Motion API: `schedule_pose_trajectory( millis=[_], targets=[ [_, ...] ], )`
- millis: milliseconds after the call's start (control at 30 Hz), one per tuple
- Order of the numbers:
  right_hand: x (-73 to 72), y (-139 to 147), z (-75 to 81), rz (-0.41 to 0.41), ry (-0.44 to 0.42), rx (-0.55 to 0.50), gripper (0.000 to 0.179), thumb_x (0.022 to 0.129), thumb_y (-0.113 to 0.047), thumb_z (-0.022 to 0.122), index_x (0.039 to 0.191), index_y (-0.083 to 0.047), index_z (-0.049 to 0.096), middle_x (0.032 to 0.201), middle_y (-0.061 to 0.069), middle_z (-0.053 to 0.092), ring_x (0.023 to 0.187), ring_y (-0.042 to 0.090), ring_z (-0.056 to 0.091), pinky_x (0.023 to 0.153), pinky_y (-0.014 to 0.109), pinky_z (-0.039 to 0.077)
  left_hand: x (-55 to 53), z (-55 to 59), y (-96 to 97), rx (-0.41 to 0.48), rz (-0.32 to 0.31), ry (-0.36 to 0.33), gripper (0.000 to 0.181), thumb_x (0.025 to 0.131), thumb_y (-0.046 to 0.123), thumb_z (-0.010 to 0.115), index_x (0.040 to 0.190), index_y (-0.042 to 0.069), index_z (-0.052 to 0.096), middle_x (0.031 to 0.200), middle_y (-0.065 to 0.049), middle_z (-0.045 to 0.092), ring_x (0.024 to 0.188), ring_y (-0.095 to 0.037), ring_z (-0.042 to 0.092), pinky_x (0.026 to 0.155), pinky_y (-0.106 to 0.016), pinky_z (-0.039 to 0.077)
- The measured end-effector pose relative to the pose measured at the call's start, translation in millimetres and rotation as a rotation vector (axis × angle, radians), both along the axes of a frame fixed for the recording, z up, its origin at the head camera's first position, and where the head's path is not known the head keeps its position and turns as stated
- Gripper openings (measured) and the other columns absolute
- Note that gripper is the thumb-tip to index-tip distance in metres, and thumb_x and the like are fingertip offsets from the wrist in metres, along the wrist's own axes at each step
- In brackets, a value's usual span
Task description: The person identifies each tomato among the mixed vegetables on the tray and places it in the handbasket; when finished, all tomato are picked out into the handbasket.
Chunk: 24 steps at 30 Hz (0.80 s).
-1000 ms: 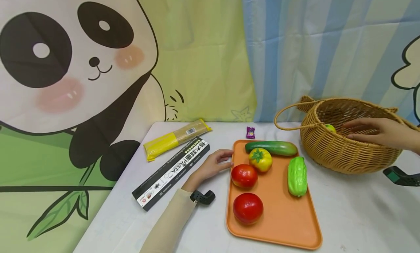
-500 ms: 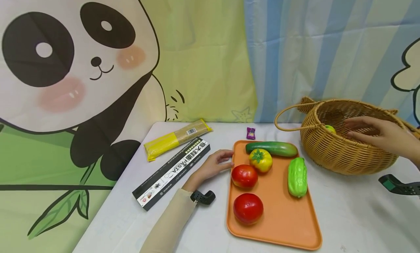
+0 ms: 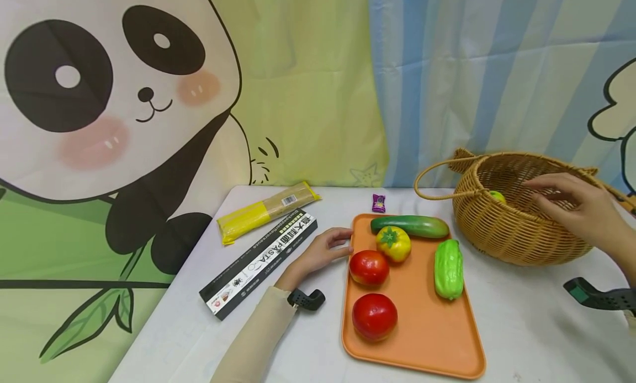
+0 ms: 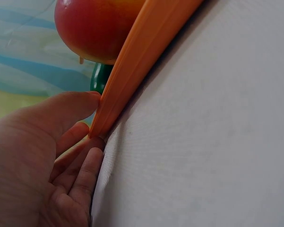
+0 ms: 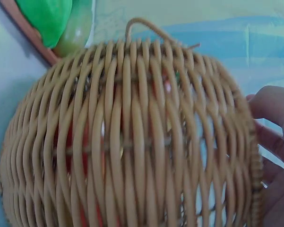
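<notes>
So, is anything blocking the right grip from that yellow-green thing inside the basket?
Nothing visible stands between the right grip and the yellow-green thing; the basket is open on top, though its near wall hides what lies lower.

A printed cloth [image 3: 308, 96] hangs behind the white counter [image 3: 536, 328]. Its panda [image 3: 149, 129] fills ten o'clock, leaves [image 3: 81, 323] eight, plain yellow twelve, blue stripes [image 3: 497, 85] two, an outlined cloud [image 3: 608, 115] near three. Light is soft, with a faint shadow at four.
</notes>
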State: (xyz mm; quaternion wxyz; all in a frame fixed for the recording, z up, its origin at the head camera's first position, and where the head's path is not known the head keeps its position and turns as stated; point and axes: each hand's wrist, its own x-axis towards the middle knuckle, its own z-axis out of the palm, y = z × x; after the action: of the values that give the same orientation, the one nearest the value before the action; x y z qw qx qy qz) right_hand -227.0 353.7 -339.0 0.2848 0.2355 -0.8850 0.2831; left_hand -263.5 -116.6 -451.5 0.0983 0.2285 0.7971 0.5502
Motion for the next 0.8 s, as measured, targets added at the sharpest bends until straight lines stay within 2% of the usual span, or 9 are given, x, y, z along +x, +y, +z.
schedule_pose_trajectory(
  millis=[167,333,500,667,800],
  targets=[
    [1.9,-11.3,4.3,0.087,0.061,-0.031,0.037,0.081,0.018,0.065,0.115,0.004,0.066,0.116,-0.028,0.053,0.106,-0.014,0.047,0.081,-0.004,0.038,-0.4,0.5,-1.3,-0.017,0.011,0.0,0.049,0.09,0.01,0.07,0.135,-0.001,0.053,0.138,-0.015,0.055,0.127,-0.027,0.054,0.109,-0.034,0.044],
    [9.2,-29.3,15.6,0.139,0.077,-0.047,0.039,0.079,0.022,0.065,0.114,0.006,0.066,0.117,-0.025,0.055,0.104,-0.01,0.051,0.084,-0.003,0.04,-0.6,-1.5,-1.6,-0.005,-0.002,0.015,0.049,0.09,0.009,0.069,0.135,-0.003,0.053,0.137,-0.018,0.055,0.126,-0.029,0.054,0.108,-0.033,0.045],
    [14.9,-44.3,21.9,0.202,0.086,-0.044,0.044,0.073,0.028,0.064,0.112,0.009,0.065,0.115,-0.021,0.057,0.103,-0.007,0.054,0.085,-0.001,0.042,0.3,-1.8,-0.9,-0.004,-0.005,0.0,0.049,0.09,0.011,0.069,0.135,-0.002,0.053,0.138,-0.017,0.054,0.126,-0.03,0.054,0.108,-0.034,0.045],
    [16.9,-55.0,22.3,0.239,0.1,-0.064,0.042,0.073,0.026,0.065,0.111,0.007,0.066,0.114,-0.018,0.06,0.106,-0.004,0.054,0.084,0.0,0.042,0.3,-1.9,-0.2,0.002,-0.005,0.004,0.049,0.091,0.01,0.069,0.135,-0.002,0.053,0.138,-0.018,0.054,0.127,-0.031,0.053,0.109,-0.036,0.044],
    [16.2,-64.5,21.1,0.31,0.102,-0.125,0.04,0.076,0.026,0.063,0.111,0.008,0.067,0.112,-0.006,0.065,0.104,0.0,0.057,0.083,0.003,0.045,-0.2,-2.6,0.2,0.011,-0.008,0.013,0.048,0.091,0.009,0.069,0.134,-0.003,0.053,0.138,-0.019,0.054,0.127,-0.031,0.052,0.109,-0.037,0.043]
  ],
)
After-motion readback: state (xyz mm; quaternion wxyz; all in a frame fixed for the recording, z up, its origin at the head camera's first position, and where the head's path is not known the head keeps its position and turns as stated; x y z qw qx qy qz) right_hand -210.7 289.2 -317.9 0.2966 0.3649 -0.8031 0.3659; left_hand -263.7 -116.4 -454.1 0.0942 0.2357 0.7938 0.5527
